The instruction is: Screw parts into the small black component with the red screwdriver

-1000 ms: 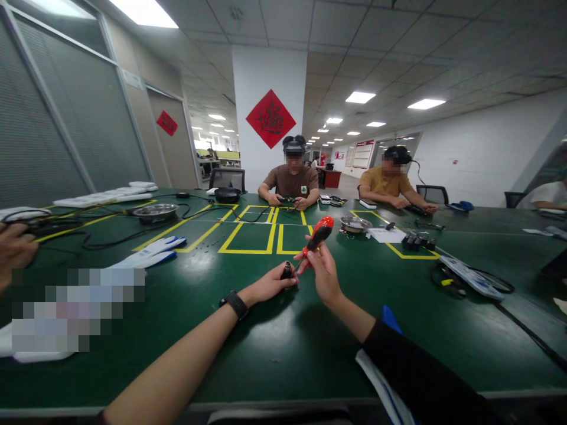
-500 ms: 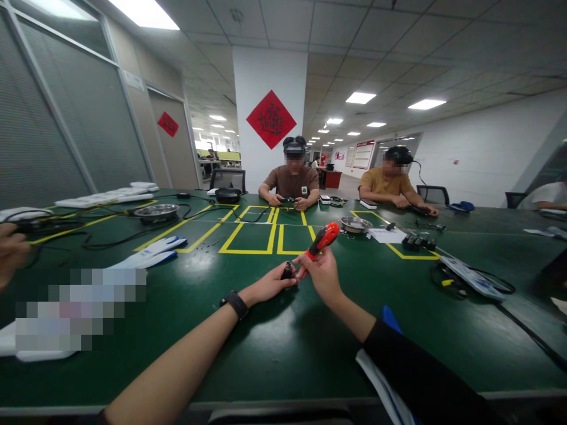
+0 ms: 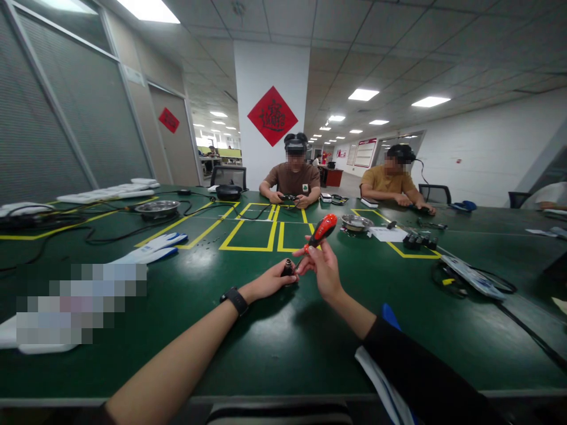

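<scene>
Over the green table's near middle, my left hand (image 3: pixel 271 280) is closed around a small black cylindrical part with a metal top (image 3: pixel 287 267); its exact kind I cannot make out. My right hand (image 3: pixel 326 268) grips a screwdriver (image 3: pixel 324 228) with a red and black handle. The handle tilts up and away to the right, and the shaft points down toward the black part. Fingers hide the screwdriver's tip, so whether it touches the part I cannot tell. The two hands are close together, fingertips nearly meeting.
White-and-blue gloves (image 3: pixel 155 248) lie on the left. Metal bowls (image 3: pixel 157 208) stand farther back on both sides. Several black blocks (image 3: pixel 419 241) sit by white paper (image 3: pixel 386 235) at right, near a cable-wrapped flat box (image 3: pixel 472 276). Two people (image 3: pixel 292 177) work across the table.
My right hand's fingers have loosened and shifted around the screwdriver, whose handle sits slightly lower and to the left. A co-worker's hand at the far left has gone out of view.
</scene>
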Demonstrator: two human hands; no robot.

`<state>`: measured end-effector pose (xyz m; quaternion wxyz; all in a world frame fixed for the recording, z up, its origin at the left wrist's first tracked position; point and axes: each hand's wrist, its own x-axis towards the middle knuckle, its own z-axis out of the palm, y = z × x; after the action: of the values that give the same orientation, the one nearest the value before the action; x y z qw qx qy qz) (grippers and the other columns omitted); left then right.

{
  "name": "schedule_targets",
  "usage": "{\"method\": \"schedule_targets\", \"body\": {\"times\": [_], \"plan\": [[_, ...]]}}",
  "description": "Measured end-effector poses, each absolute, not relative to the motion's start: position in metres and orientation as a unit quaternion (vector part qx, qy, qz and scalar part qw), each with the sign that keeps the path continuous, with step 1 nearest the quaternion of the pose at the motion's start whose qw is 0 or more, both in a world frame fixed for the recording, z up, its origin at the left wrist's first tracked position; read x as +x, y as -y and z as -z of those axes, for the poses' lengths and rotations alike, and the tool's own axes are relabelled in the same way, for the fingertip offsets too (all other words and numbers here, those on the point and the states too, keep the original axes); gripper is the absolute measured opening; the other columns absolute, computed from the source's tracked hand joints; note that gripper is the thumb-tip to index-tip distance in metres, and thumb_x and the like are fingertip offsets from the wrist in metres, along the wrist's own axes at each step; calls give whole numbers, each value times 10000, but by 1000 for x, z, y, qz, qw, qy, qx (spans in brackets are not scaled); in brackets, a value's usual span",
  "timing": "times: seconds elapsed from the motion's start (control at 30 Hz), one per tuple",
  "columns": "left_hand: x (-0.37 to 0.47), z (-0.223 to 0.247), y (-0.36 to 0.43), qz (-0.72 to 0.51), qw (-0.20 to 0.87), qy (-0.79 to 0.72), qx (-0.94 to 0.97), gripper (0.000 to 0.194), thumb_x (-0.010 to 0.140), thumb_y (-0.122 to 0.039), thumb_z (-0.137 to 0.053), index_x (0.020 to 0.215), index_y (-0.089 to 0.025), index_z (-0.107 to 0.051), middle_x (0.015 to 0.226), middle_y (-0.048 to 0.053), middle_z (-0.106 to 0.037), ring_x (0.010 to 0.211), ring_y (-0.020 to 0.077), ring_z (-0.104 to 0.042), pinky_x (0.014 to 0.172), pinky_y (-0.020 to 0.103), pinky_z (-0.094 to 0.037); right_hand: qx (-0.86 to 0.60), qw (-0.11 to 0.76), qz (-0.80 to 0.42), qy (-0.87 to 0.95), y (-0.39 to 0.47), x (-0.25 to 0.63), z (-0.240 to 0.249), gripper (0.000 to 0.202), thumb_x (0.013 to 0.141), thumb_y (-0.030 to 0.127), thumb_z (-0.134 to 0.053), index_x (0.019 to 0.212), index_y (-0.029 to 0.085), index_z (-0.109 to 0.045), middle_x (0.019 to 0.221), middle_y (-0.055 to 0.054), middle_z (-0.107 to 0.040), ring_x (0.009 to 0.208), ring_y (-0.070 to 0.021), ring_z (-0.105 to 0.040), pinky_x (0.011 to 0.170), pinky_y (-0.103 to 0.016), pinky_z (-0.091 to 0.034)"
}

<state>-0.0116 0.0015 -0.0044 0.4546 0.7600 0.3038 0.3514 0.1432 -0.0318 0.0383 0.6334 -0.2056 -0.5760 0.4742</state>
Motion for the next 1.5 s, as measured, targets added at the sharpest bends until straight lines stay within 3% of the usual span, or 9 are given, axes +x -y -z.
{"method": "schedule_targets", "body": {"times": [0.3,1.5], "plan": [[-16,16,-11,-333,459,-277,776,297,737,-228,-613,983,-156,-464,946,36,-583,905,162,-539,897,362,-391,-214,624,-455,598,33,140,-38,268,805,343,-549,1002,219,-416,741,20,-632,451,-75,-559,437,-190,-479],[-15,9,-6,-334,447,-292,777,234,753,-204,-572,966,-154,-490,932,35,-597,883,163,-545,864,340,-408,-229,651,-418,591,36,139,-37,234,810,327,-546,970,223,-409,720,36,-618,445,-69,-546,443,-194,-469]]}}
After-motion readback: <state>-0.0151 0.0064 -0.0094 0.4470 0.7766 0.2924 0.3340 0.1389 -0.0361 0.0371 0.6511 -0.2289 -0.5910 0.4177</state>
